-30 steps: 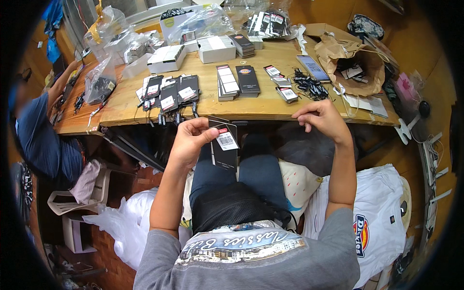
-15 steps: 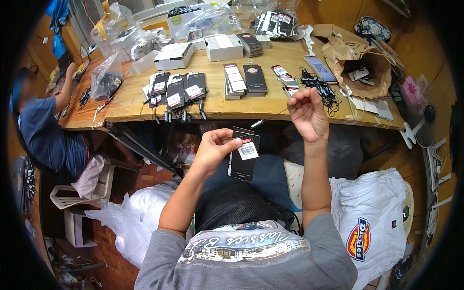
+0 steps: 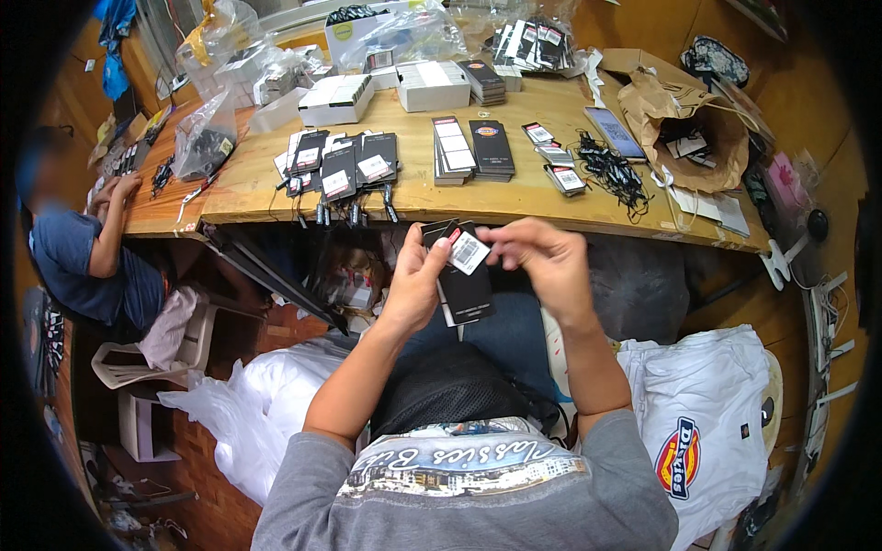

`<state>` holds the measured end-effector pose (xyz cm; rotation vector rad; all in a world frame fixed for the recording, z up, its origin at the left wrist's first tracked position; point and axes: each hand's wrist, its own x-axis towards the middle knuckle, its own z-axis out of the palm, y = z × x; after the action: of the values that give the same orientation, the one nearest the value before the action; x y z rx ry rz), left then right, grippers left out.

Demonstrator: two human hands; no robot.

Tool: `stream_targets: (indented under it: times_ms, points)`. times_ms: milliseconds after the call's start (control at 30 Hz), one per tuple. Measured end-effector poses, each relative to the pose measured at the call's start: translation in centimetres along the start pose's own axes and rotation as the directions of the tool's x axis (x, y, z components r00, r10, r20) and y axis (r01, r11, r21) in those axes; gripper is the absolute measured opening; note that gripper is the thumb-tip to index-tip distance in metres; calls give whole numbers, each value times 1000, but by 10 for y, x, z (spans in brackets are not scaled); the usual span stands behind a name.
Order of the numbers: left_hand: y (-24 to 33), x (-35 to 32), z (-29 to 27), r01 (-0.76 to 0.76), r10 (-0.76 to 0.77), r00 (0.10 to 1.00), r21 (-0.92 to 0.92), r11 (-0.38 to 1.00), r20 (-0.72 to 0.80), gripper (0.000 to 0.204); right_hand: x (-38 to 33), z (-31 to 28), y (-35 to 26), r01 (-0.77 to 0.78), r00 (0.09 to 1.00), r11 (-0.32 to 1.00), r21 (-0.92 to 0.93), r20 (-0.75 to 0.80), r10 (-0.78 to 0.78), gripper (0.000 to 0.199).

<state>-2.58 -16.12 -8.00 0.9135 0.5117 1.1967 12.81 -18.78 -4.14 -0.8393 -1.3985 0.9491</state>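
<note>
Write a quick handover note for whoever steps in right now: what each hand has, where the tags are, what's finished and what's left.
Left hand: holds a small stack of black hang tags upright above the lap.
Right hand: fingertips pinch at the white sticker label at the top of the front tag.
On the wooden table: a fanned row of strung black tags with cords hanging over the edge, two neat tag stacks, a heap of loose black cords, white boxes, a brown paper bag.
Done: the strung row on the table.
Left: the held tags show no cord yet.

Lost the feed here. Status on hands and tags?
Left hand grips black tag stack. Right hand pinches top of it. Nothing between them.
</note>
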Motion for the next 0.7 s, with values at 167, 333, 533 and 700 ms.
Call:
stream_targets:
  times_ms: [167,333,533,700]
  points:
    - [0,-8,11,-84,65,991,165,983,116,32,-7,7,18,-88,994,996,-3,-70,88,11]
    - [8,-9,17,-114,130,990,237,965,-52,24,-6,5,7,-47,995,993,109,-85,57,12]
    - [6,-9,12,-239,349,933,585,775,-82,15,-5,1,10,149,971,941,-302,-133,-197,12]
    - [5,-10,14,-303,440,897,675,673,-37,19,-9,7,2,49,986,966,-255,-142,-88,4]
